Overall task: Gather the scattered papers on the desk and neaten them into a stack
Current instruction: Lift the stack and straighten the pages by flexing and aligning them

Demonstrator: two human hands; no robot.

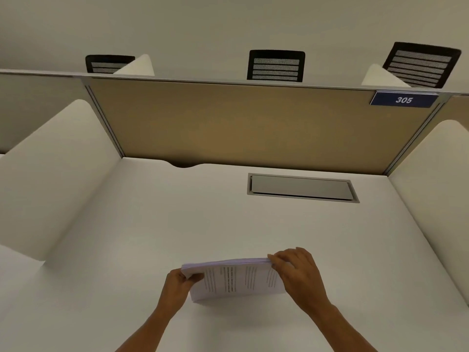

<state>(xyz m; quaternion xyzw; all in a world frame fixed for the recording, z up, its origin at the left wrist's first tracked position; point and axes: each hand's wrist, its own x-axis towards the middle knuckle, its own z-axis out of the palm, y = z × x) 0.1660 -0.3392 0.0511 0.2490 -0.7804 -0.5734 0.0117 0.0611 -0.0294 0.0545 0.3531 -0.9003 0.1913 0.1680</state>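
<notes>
A stack of printed white papers (236, 279) stands on its long edge on the white desk (177, 224), tilted toward me with the text side facing me. My left hand (177, 288) grips the stack's left end, thumb on the front sheet. My right hand (297, 270) holds the upper right corner, fingers curled over the top edge. The sheets look roughly aligned, with the top edges slightly fanned at the left.
A grey cable hatch (302, 188) is set into the desk at the back right. White side dividers (50, 179) and a tan back panel (241, 123) with a blue "305" sign (403, 99) enclose the desk. Black mesh chairs (276, 65) stand beyond.
</notes>
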